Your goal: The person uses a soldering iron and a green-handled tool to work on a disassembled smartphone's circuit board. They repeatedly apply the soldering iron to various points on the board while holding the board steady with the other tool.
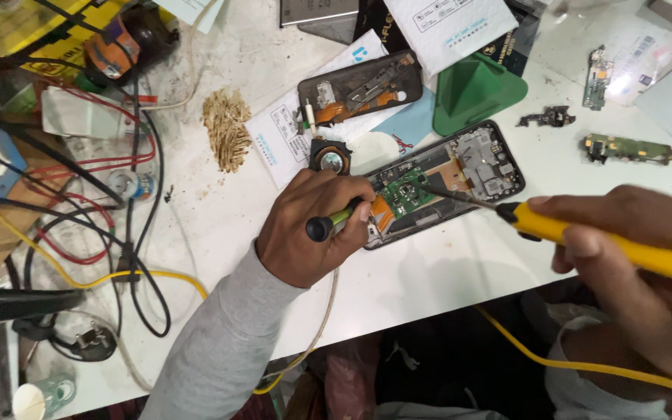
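An opened phone lies on the white table, its green circuit board and orange flex cable exposed. My left hand grips a small tool with a green shaft and black knob, its tip at the phone's lower end. My right hand holds a yellow-handled soldering iron; its dark metal tip touches the board near the phone's middle. A yellow cord trails from the iron below the table edge.
A second opened phone shell lies behind, beside a green triangular stand. Loose circuit boards sit at the right. Brass wool, tangled cables and a small round part lie left of the phone.
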